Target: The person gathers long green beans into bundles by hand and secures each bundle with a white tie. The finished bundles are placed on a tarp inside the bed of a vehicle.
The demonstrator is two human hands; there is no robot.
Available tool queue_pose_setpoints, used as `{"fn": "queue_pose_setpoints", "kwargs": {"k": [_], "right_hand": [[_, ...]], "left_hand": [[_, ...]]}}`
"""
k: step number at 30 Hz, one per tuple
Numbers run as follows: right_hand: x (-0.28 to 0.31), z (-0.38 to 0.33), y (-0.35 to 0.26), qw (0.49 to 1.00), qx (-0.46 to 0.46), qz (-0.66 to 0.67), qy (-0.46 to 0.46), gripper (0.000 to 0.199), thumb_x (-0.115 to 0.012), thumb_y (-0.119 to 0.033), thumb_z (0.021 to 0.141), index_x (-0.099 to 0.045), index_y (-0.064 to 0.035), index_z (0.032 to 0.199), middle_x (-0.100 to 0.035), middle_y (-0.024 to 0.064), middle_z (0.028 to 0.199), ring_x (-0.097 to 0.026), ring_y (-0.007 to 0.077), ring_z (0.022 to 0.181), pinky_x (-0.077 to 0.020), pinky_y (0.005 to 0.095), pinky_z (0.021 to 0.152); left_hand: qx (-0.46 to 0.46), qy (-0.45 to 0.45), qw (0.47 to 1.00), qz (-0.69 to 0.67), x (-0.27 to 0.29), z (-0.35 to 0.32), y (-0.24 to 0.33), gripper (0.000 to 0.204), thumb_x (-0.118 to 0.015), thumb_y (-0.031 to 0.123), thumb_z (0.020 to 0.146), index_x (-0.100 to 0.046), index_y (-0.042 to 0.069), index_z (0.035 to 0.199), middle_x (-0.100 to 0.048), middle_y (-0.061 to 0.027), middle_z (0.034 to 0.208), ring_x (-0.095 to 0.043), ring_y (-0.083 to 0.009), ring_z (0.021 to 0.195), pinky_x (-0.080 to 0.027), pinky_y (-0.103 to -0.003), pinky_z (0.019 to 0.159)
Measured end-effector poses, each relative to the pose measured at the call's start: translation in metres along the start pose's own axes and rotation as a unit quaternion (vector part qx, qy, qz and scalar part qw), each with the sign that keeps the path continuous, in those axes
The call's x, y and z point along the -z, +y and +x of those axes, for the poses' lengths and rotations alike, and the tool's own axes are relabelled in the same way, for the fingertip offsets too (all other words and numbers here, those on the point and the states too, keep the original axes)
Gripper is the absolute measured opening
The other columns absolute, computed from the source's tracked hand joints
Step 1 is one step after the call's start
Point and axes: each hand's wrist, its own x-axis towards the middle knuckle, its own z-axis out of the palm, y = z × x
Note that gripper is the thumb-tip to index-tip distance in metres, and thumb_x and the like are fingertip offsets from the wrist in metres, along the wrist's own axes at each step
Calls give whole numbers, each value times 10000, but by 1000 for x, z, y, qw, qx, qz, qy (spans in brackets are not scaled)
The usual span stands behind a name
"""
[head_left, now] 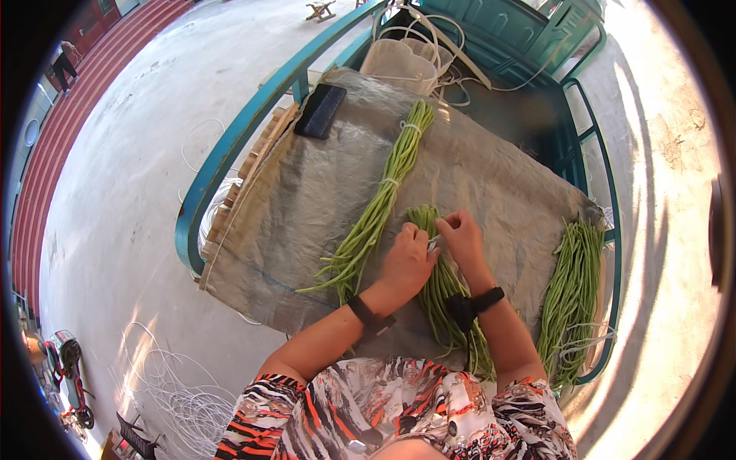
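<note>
A bundle of long green beans (443,287) lies before me on a grey-brown sheet (299,207). My left hand (412,259) is closed at the bundle's left side, near its upper end, with a bit of white tie (432,244) at its fingertips. On the other side my right hand (465,244) pinches close above the beans; what its fingertips hold is too small to make out. Farther off to the left lies a longer bundle of beans (383,195), bound with white ties in two places. Loose-looking beans (571,295) are heaped at the right edge, with white strands (586,337) over them.
The sheet covers part of a teal cart bed with a rail (230,153) on the left and another (596,146) on the right. A dark phone-like slab (320,112) lies at the far left corner. Pale containers (402,65) and white tubing stand behind. A person (63,67) is far left.
</note>
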Motion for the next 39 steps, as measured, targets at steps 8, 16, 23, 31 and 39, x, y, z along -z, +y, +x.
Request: {"fn": "queue_pose_setpoints", "kwargs": {"k": [8, 16, 23, 31, 39], "right_hand": [[2, -5, -15, 997, -25, -57, -54, 271, -627, -328, 754, -611, -71, 837, -646, 79, 764, -620, 243, 733, -467, 354, 657], [-17, 6, -2, 999, -8, 33, -9, 217, -601, -273, 800, -617, -63, 855, -646, 91, 799, -617, 255, 743, -459, 355, 661], [-13, 6, 12, 991, -10, 136, 3, 232, -561, -243, 879, -594, -14, 880, -622, 92, 770, -579, 171, 689, -449, 310, 631], [-5, 4, 8, 974, -109, 142, -138, 275, -573, -243, 888, -602, 14, 982, -635, 64, 800, -572, 119, 692, -457, 277, 613], [-26, 2, 23, 966, 28, 244, -84, 275, -622, -193, 842, -599, 34, 997, -646, 65, 829, -586, 125, 741, -464, 274, 667]], "left_hand": [[75, -42, 996, -17, -3, 9, -2, 324, -642, 180, 798, -473, 35, 1034, -503, -192, 977, -533, -394, 859, -463, -436, 676], [97, -66, 993, 19, -8, 11, 2, 403, -662, 206, 781, -470, 42, 1095, -510, -180, 1013, -545, -384, 893, -471, -441, 699], [91, -21, 995, -34, -7, 6, -4, 405, -646, 178, 799, -457, 33, 1126, -522, -176, 1003, -551, -369, 881, -465, -419, 712], [145, 22, 989, -33, -11, 22, -22, 251, -597, 216, 851, -541, -4, 958, -592, -177, 855, -573, -352, 800, -450, -420, 703], [130, 18, 991, -1, -18, 43, -30, 253, -592, 222, 830, -541, -18, 893, -585, -196, 788, -570, -370, 774, -449, -436, 678]]}}
